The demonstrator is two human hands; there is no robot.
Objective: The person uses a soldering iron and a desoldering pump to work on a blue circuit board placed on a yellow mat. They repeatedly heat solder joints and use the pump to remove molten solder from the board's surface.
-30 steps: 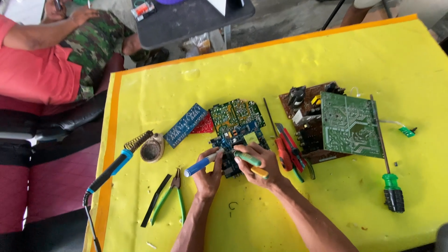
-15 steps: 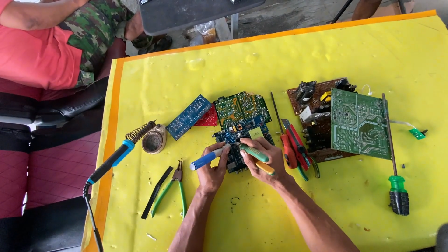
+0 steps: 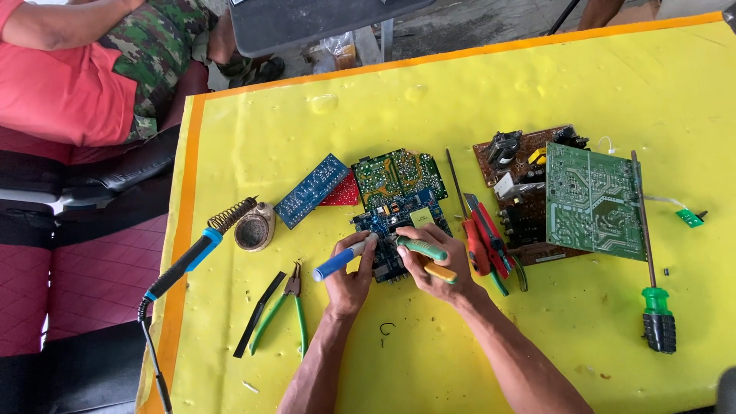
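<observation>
Since a moment ago your hands have barely shifted; both stay over the blue circuit board [image 3: 399, 230], which lies flat on the yellow table [image 3: 537, 84] just ahead of your knuckles. Your left hand [image 3: 349, 280] is clenched around a blue-handled tool [image 3: 341, 261], its long axis slanting up and right toward the board. Your right hand [image 3: 433, 264] grasps a green-handled tool [image 3: 422, 248], pointing left, so the two tips meet at the board's near edge. Neither hand is nearer than the other. Red cutters [image 3: 487, 241] lie just beside your right hand.
</observation>
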